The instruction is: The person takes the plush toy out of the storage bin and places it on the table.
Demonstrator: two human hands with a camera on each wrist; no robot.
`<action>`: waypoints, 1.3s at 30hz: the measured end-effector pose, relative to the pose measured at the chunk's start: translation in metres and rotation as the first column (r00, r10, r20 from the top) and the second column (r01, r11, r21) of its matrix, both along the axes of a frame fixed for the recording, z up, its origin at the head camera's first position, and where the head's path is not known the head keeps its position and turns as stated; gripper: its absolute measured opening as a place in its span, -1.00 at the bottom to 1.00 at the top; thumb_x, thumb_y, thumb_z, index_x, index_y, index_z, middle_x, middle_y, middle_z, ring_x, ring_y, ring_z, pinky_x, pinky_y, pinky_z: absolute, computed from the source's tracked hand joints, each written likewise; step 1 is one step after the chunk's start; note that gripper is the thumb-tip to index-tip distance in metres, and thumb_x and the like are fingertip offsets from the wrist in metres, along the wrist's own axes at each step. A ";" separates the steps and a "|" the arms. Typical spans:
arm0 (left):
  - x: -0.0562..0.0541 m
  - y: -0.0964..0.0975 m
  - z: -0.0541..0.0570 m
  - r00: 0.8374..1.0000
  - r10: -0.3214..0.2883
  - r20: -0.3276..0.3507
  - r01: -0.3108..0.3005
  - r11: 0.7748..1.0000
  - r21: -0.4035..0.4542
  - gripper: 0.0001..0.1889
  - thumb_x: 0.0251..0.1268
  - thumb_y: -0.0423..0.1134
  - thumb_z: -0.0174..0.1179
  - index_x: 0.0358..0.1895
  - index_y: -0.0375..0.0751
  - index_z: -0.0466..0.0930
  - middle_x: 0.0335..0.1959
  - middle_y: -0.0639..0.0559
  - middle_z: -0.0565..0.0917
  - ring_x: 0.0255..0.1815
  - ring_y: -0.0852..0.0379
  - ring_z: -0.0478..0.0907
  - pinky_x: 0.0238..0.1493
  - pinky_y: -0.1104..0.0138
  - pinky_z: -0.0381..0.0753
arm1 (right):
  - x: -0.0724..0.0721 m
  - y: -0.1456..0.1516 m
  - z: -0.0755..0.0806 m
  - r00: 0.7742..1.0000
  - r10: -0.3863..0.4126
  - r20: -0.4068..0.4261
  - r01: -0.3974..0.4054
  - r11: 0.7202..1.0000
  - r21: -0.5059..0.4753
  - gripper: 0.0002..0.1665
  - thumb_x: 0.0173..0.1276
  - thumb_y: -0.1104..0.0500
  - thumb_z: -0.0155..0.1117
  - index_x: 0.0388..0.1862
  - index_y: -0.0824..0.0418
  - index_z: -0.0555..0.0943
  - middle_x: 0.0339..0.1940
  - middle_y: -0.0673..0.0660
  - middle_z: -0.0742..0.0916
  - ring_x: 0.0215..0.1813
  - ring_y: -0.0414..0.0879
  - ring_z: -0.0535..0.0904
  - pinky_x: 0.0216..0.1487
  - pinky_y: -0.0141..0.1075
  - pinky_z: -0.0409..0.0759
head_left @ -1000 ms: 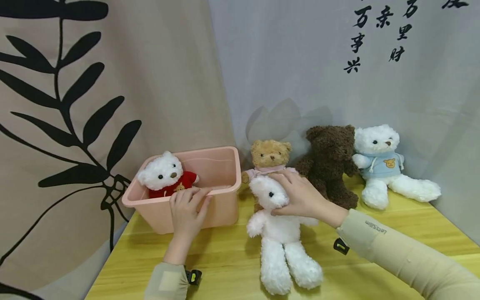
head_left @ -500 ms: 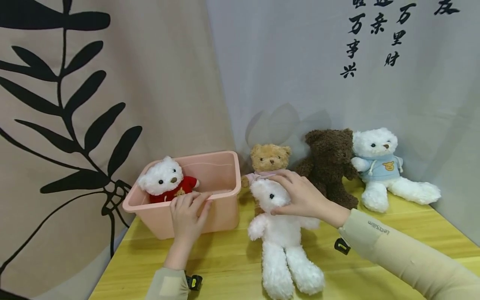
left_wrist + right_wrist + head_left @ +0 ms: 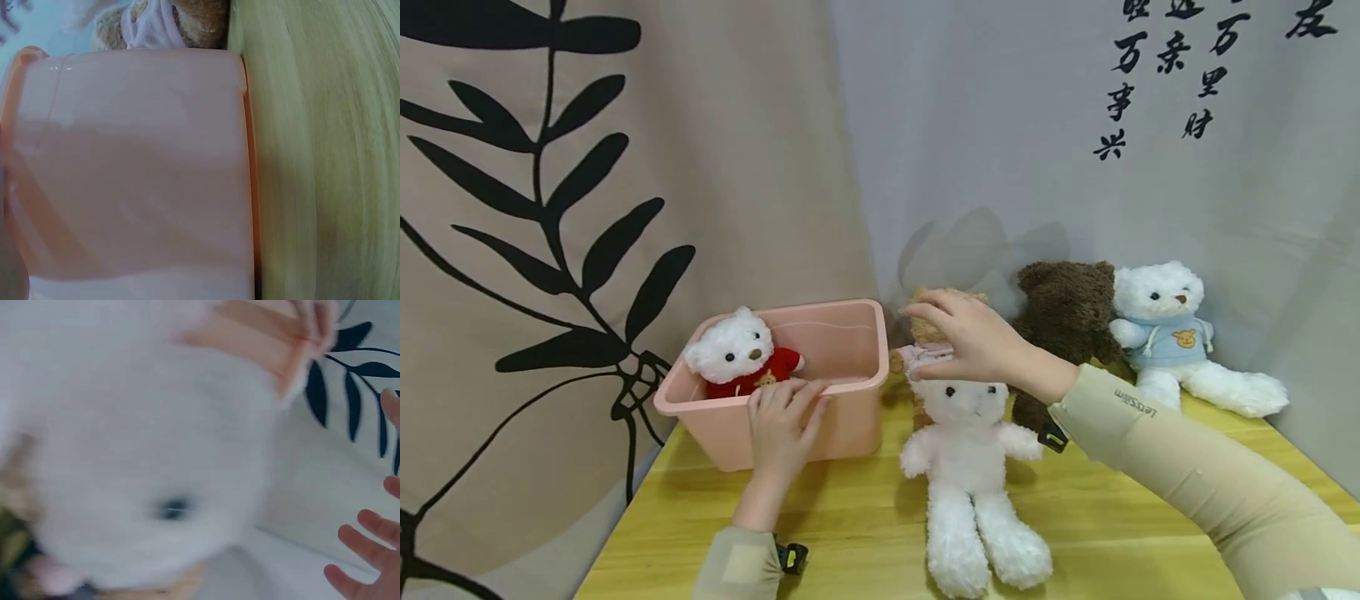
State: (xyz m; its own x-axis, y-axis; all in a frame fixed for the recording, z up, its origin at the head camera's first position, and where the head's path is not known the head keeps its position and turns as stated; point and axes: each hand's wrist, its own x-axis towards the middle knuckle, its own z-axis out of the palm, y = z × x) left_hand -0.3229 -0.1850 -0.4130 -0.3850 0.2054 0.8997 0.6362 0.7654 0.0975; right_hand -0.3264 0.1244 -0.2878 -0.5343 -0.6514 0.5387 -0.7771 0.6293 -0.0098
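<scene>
My left hand (image 3: pixel 781 429) grips the front rim of a pink plastic bin (image 3: pixel 850 421), its fingers hooked over the edge. Inside that bin sits a white teddy bear in a red top (image 3: pixel 730 350). My right hand (image 3: pixel 973 337) is held above the head of an unclothed white teddy bear (image 3: pixel 966 467), fingers spread and holding nothing. That bear's fuzzy head (image 3: pixel 156 444) fills much of the right wrist view, with my spread fingers (image 3: pixel 365 547) apart from it at the right. The hand partly hides a tan teddy bear (image 3: pixel 921 333) behind.
A dark brown teddy bear (image 3: pixel 1063 312) and a white teddy bear in a blue hoodie (image 3: pixel 1172 342) sit at the back right of the yellow wooden table (image 3: pixel 850 525). Behind them hangs a curtain (image 3: pixel 760 167) printed with leaves and characters.
My right hand has let go of the unclothed white bear's head and risen above it, now covering the tan bear's face. The left hand stays on the bin's rim.
</scene>
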 end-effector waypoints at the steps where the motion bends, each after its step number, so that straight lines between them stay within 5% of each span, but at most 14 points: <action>1: 0.001 0.000 -0.001 1.000 -0.001 -0.004 0.001 1.000 0.002 -0.72 0.39 0.02 0.13 -0.11 -0.05 0.71 -0.26 -0.05 0.62 -0.16 -0.14 0.49 0.05 -0.06 0.22 | -0.002 -0.006 0.009 1.000 0.018 -0.018 -0.018 1.000 0.004 -0.09 0.13 -0.30 0.40 0.37 0.08 0.39 0.26 0.14 0.49 0.19 0.05 0.47 0.09 0.05 0.44; 6: 0.002 0.000 0.000 1.000 0.002 -0.009 -0.002 1.000 0.001 -0.74 0.35 0.00 0.16 -0.11 -0.05 0.71 -0.26 -0.06 0.63 -0.17 -0.14 0.50 0.03 -0.06 0.23 | -0.011 -0.031 0.046 0.997 0.055 -0.050 -0.055 0.998 0.020 -0.15 0.19 -0.27 0.36 0.37 0.05 0.39 0.27 0.10 0.49 0.17 0.01 0.48 0.07 -0.02 0.45; 11: 0.003 -0.004 0.010 0.998 0.025 0.051 -0.022 0.998 -0.058 -0.75 0.32 -0.02 0.20 -0.06 -0.02 0.70 -0.22 -0.05 0.64 -0.13 -0.13 0.51 0.07 -0.05 0.23 | -0.016 -0.046 0.063 0.999 0.044 -0.025 -0.043 0.999 0.027 -0.21 0.25 -0.25 0.31 0.38 0.04 0.38 0.27 0.06 0.48 0.19 -0.03 0.47 0.12 -0.06 0.43; 17: 0.008 -0.013 0.025 0.993 0.059 0.099 -0.043 0.987 -0.154 -0.74 0.26 -0.07 0.28 -0.04 -0.03 0.70 -0.20 -0.03 0.67 -0.09 -0.08 0.55 0.09 -0.03 0.28 | -0.024 -0.057 0.066 0.999 0.043 -0.015 -0.042 0.998 0.035 -0.25 0.28 -0.21 0.30 0.36 0.06 0.40 0.24 0.06 0.49 0.10 -0.03 0.50 0.07 -0.09 0.46; 26: 0.016 -0.055 0.030 0.984 0.093 0.149 -0.071 0.987 -0.144 -0.73 0.16 -0.14 0.36 -0.06 -0.08 0.70 -0.17 -0.04 0.68 -0.05 -0.09 0.53 0.10 -0.03 0.25 | -0.042 -0.072 0.073 0.994 0.104 0.039 -0.107 0.990 0.095 -0.24 0.28 -0.16 0.32 0.38 0.07 0.37 0.25 0.08 0.47 0.14 -0.02 0.50 0.13 -0.13 0.46; 34: 0.015 -0.072 0.023 0.982 0.029 0.187 -0.020 0.998 -0.053 -0.75 0.15 -0.20 0.38 -0.08 -0.06 0.71 -0.16 -0.02 0.66 -0.06 -0.08 0.49 0.10 -0.03 0.19 | -0.062 -0.108 0.079 0.972 0.174 0.160 -0.168 0.985 -0.047 -0.13 0.23 -0.22 0.35 0.48 -0.15 0.26 0.39 -0.02 0.37 0.36 -0.11 0.32 0.28 -0.12 0.35; 39: 0.013 -0.069 0.018 0.982 -0.006 0.190 0.006 1.000 0.003 -0.77 0.17 -0.20 0.37 -0.09 -0.04 0.72 -0.15 0.01 0.67 -0.07 -0.06 0.47 0.10 -0.01 0.15 | -0.080 -0.134 0.072 0.966 0.204 0.161 -0.182 0.973 -0.142 -0.11 0.25 -0.09 0.39 0.50 -0.08 0.22 0.41 -0.02 0.37 0.38 -0.13 0.31 0.30 -0.18 0.32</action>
